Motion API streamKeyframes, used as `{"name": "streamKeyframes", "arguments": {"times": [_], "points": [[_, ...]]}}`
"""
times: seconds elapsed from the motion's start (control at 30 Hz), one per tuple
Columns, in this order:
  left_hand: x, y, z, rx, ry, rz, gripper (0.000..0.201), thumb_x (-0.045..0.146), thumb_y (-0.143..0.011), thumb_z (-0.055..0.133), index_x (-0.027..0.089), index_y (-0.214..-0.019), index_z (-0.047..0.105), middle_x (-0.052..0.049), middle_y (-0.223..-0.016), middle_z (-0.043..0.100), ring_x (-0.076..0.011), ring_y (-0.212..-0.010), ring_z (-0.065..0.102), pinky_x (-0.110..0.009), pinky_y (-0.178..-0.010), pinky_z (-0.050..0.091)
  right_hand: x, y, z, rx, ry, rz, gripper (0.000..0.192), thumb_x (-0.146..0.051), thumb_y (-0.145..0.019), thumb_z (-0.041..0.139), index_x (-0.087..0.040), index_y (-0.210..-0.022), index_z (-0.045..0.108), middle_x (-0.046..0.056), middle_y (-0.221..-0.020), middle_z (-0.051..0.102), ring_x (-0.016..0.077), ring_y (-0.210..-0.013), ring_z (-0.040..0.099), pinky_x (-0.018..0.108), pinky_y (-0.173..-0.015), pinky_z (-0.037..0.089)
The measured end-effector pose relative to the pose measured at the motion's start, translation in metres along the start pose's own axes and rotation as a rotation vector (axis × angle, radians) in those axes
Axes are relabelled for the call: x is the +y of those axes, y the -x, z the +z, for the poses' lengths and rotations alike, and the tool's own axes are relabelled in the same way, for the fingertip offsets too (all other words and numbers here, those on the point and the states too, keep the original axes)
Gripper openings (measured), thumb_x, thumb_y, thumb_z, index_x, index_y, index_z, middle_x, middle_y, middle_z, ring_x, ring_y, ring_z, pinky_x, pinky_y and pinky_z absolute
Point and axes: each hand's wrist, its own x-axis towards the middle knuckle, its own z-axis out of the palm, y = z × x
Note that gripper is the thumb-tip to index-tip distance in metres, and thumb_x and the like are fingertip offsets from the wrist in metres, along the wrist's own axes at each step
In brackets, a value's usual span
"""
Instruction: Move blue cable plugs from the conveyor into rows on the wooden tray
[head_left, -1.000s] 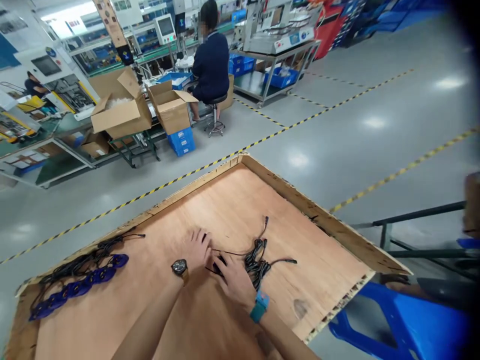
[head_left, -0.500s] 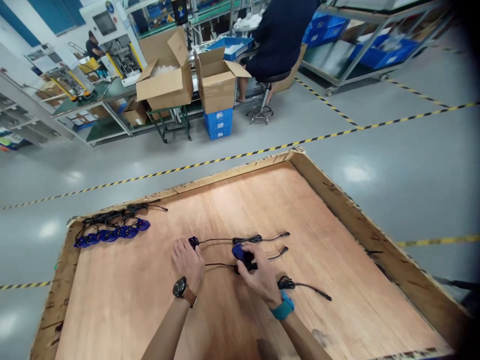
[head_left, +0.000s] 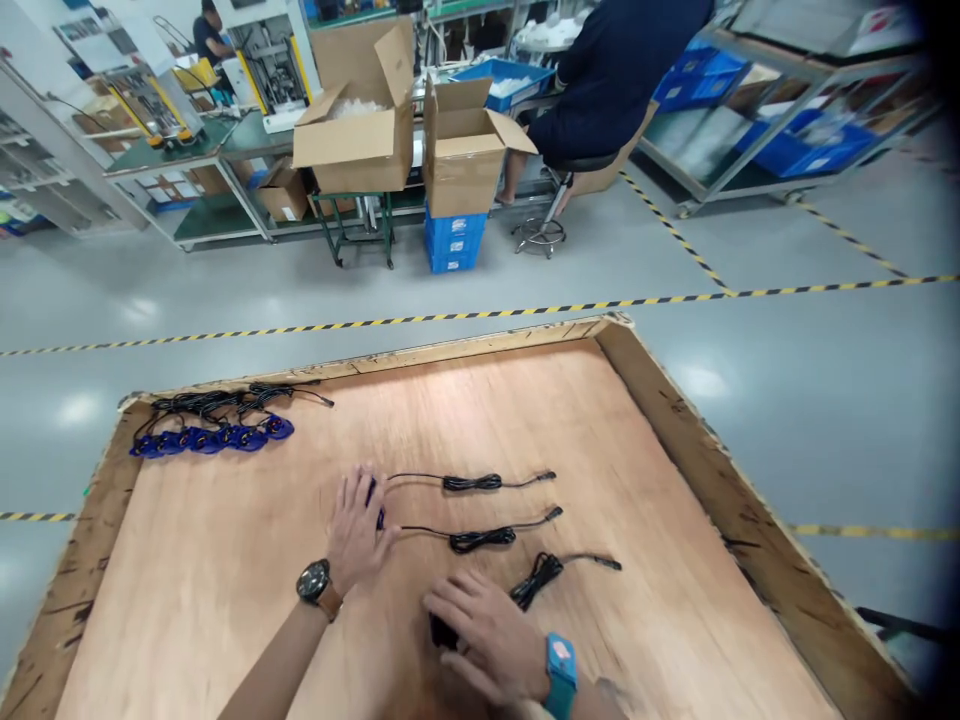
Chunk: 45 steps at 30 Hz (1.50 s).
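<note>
My left hand (head_left: 358, 530) lies over two small blue plastic parts (head_left: 380, 518), its fingers outstretched and mostly hiding them. From these parts run two black cables, each with a tied coil: an upper coil (head_left: 472, 483) and a lower coil (head_left: 482, 540). My right hand (head_left: 487, 635) curls its fingers over a dark corded part (head_left: 443, 633), close to the wooden surface; most of that part is covered. Just beyond this hand lies a third bundled black cable (head_left: 537, 580), its plug end pointing right.
Several blue parts (head_left: 202, 440) with tangled black cables (head_left: 199, 403) lie in the far left corner. A raised wooden rim (head_left: 675, 420) borders the surface. Beyond are open cartons (head_left: 360, 150), stacked blue crates (head_left: 455, 240), a seated person (head_left: 622, 80) and a wheeled rack (head_left: 705, 180).
My right hand has moved towards me and slightly left with the dark part. My left hand has shifted slightly left and down, over the cable ends. The camera view has shifted.
</note>
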Motion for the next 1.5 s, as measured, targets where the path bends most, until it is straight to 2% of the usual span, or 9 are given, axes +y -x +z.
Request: {"name": "streamKeyframes", "arguments": {"times": [0.17, 0.27, 0.37, 0.6, 0.8, 0.97, 1.17, 1.33, 1.5], "points": [[-0.024, 0.009, 0.001, -0.147, -0.038, 0.262, 0.068, 0.048, -0.09, 0.056, 0.016, -0.147, 0.042, -0.019, -0.162, 0.028, -0.0396, -0.151, 0.019, -0.058, -0.119, 0.024, 0.078, 0.008, -0.02, 0.28, 0.487, 0.148, 0.07, -0.032, -0.09, 0.055, -0.009, -0.152, 0.031, 0.022, -0.154, 0.036, 0.0398, -0.14, 0.031, 0.058, -0.109, 0.034], [-0.02, 0.009, 0.011, -0.127, -0.077, 0.208, 0.065, 0.046, -0.09, 0.057, 0.014, -0.145, 0.044, -0.017, -0.16, 0.034, -0.0381, -0.149, 0.025, -0.056, -0.119, 0.027, 0.13, -0.015, -0.016, 0.278, 0.572, 0.14, 0.059, -0.024, -0.09, 0.053, -0.01, -0.146, 0.042, 0.021, -0.132, 0.056, 0.0359, -0.12, 0.051, 0.054, -0.099, 0.045], [-0.013, 0.004, 0.025, -0.021, -0.117, 0.003, 0.065, 0.042, -0.092, 0.053, 0.011, -0.148, 0.039, -0.016, -0.159, 0.036, -0.0365, -0.147, 0.03, -0.056, -0.118, 0.03, 0.158, -0.073, -0.021, 0.207, 0.496, 0.208, 0.047, -0.015, -0.093, 0.045, -0.012, -0.14, 0.05, 0.017, -0.11, 0.063, 0.0296, -0.097, 0.059, 0.047, -0.086, 0.053], [-0.037, -0.059, 0.055, 0.294, -0.151, -0.623, 0.065, 0.035, -0.095, 0.048, -0.003, -0.147, 0.036, -0.026, -0.155, 0.038, -0.0384, -0.146, 0.033, -0.059, -0.118, 0.032, 0.128, -0.295, -0.065, 0.296, 0.04, 0.013, 0.044, -0.03, -0.1, 0.044, -0.015, -0.14, 0.046, 0.016, -0.124, 0.061, 0.0274, -0.115, 0.056, 0.045, -0.103, 0.048], [-0.081, -0.114, 0.065, 0.297, -0.138, -0.774, 0.059, 0.007, -0.09, 0.036, -0.003, -0.149, 0.035, -0.025, -0.157, 0.034, -0.0363, -0.148, 0.029, -0.056, -0.121, 0.03, 0.11, -0.416, -0.061, 0.226, -0.1, -0.084, 0.035, -0.021, -0.094, 0.055, -0.015, -0.128, 0.061, 0.012, -0.13, 0.064, 0.0256, -0.123, 0.058, 0.044, -0.11, 0.045], [-0.092, -0.106, 0.069, 0.278, -0.068, -0.729, 0.064, 0.012, -0.092, 0.035, -0.003, -0.153, 0.024, -0.024, -0.161, 0.023, -0.0337, -0.153, 0.012, -0.06, -0.125, 0.017, 0.12, -0.422, -0.051, 0.207, -0.12, -0.093, 0.029, -0.028, -0.097, 0.052, -0.017, -0.114, 0.072, 0.009, -0.119, 0.072, 0.024, -0.114, 0.065, 0.043, -0.106, 0.05], [-0.134, -0.064, 0.034, 0.234, -0.085, -0.631, 0.059, 0.031, -0.098, 0.036, 0.006, -0.152, 0.033, -0.016, -0.163, 0.024, -0.0338, -0.154, 0.013, -0.068, -0.123, 0.01, 0.121, -0.369, -0.05, 0.663, -0.13, -0.007, 0.039, -0.034, -0.102, 0.039, -0.018, -0.124, 0.066, 0.011, -0.124, 0.068, 0.0217, -0.12, 0.06, 0.042, -0.109, 0.047], [-0.185, -0.021, 0.008, 0.2, -0.128, -0.556, 0.064, 0.046, -0.097, 0.039, 0.014, -0.152, 0.037, -0.015, -0.164, 0.023, -0.0377, -0.153, 0.01, -0.072, -0.119, 0.004, 0.117, -0.342, -0.017, 0.563, 0.083, 0.067, 0.045, -0.036, -0.099, 0.043, -0.016, -0.136, 0.057, 0.015, -0.139, 0.055, 0.0285, -0.13, 0.048, 0.051, -0.11, 0.043], [-0.222, -0.011, 0.015, 0.213, -0.073, -0.433, 0.071, 0.052, -0.095, 0.043, 0.018, -0.155, 0.03, -0.019, -0.163, 0.023, -0.0382, -0.152, 0.015, -0.069, -0.119, 0.009, 0.105, -0.333, 0.007, 0.67, 0.089, 0.202, 0.027, -0.034, -0.094, 0.049, -0.016, -0.108, 0.063, 0.015, -0.118, 0.063, 0.0266, -0.112, 0.056, 0.046, -0.099, 0.05]]}}
